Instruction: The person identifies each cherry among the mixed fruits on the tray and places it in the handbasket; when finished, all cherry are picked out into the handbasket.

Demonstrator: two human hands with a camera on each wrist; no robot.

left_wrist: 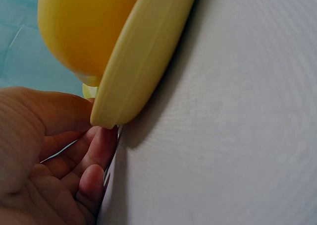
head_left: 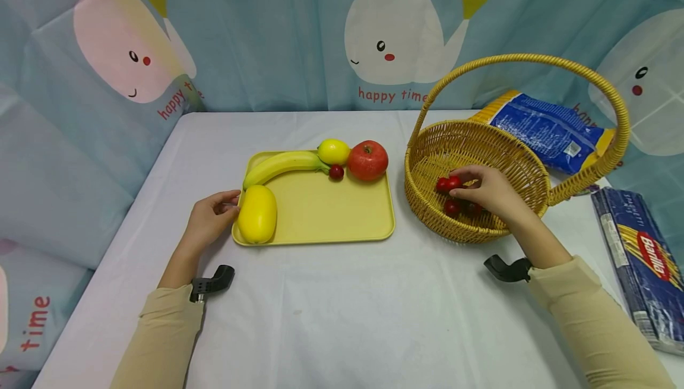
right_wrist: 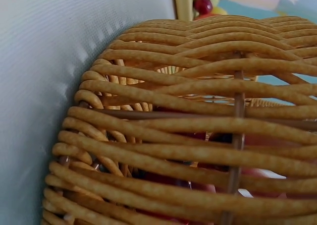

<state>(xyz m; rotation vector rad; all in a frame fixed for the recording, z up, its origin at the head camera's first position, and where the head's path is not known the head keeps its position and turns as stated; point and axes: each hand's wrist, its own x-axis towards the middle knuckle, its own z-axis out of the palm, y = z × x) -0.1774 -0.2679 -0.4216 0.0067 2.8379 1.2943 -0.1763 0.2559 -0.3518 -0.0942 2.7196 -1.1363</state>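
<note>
A yellow rectangular tray [head_left: 342, 214] carries a mango [head_left: 257, 215], a banana [head_left: 283, 164], a lemon [head_left: 333, 151], a red apple [head_left: 367, 161] and a dark red cherry [head_left: 336, 172]. My left hand [head_left: 209, 218] pinches the tray's left rim beside the mango; the left wrist view shows the thumb and fingertips meeting at the tray's edge [left_wrist: 138, 71]. Inside the wicker basket [head_left: 433, 214], my right hand [head_left: 488, 190] pinches one of several red cherries [head_left: 442, 185]. In the right wrist view the basket's woven wall [right_wrist: 188, 96] hides most of that hand.
The basket's tall handle [head_left: 526, 58] arches over its bowl. Behind it lies a blue and yellow bag [head_left: 545, 125]. A blue Barilla spaghetti pack [head_left: 643, 258] rests at the right edge of the white-covered table [head_left: 342, 312]. A whale-patterned curtain [head_left: 267, 38] hangs behind.
</note>
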